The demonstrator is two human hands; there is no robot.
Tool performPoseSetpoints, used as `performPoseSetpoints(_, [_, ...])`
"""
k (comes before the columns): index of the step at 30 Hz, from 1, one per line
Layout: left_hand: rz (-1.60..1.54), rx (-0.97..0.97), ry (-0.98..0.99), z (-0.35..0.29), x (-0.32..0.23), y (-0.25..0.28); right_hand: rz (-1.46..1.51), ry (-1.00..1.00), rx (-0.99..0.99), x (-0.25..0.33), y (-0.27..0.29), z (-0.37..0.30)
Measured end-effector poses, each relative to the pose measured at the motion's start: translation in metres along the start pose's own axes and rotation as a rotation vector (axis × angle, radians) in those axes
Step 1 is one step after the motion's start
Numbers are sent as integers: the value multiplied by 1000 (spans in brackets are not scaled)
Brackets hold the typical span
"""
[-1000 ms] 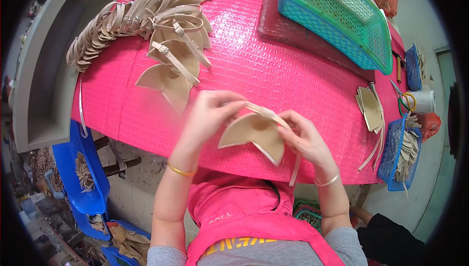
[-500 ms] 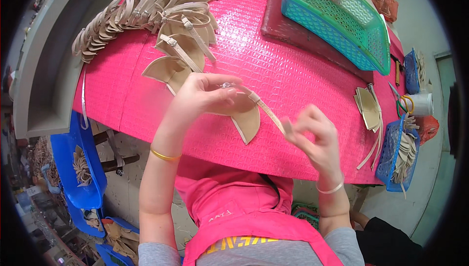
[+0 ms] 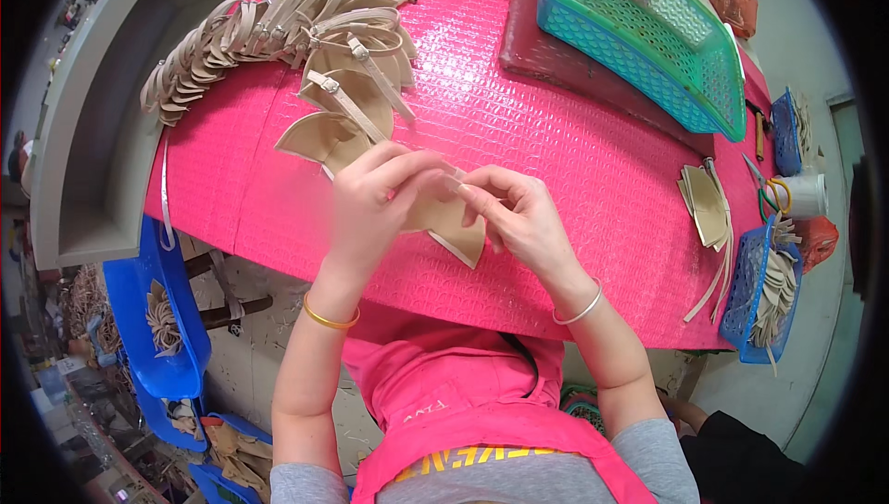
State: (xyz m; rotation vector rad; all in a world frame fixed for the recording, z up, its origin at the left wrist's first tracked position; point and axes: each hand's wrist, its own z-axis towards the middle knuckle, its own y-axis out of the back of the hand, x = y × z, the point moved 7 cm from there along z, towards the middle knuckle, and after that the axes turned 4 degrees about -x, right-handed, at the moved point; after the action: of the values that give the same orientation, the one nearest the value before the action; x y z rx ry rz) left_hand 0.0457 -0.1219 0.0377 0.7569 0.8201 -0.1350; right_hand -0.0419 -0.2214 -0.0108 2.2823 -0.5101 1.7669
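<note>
Left hand [image 3: 375, 198] and right hand [image 3: 519, 212] pinch the beige curved leather piece [image 3: 454, 226], fingers closed. Uneven pull could crease it.

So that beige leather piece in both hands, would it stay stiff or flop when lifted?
The leather piece probably bends easily: it curves between the left hand and right hand. It looks thin and light, like the flat ones stacked on the pink table. Its hanging point suggests some body, not limp cloth.
</note>
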Motion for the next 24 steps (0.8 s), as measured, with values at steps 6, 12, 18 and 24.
performPoseSetpoints(6, [-945, 90, 671, -13, 37, -20, -13, 134, -60, 4, 0, 4])
performPoseSetpoints(12, [-1010, 155, 693, -18, 40, -25, 140, 15, 46, 1, -7, 3])
performPoseSetpoints(18, [-834, 134, 597, -13, 24, -20, 269, 55, 5, 6, -11, 5])
performPoseSetpoints(24, [-883, 107, 637, -13, 27, -17, 372, 98, 11, 1, -17, 4])
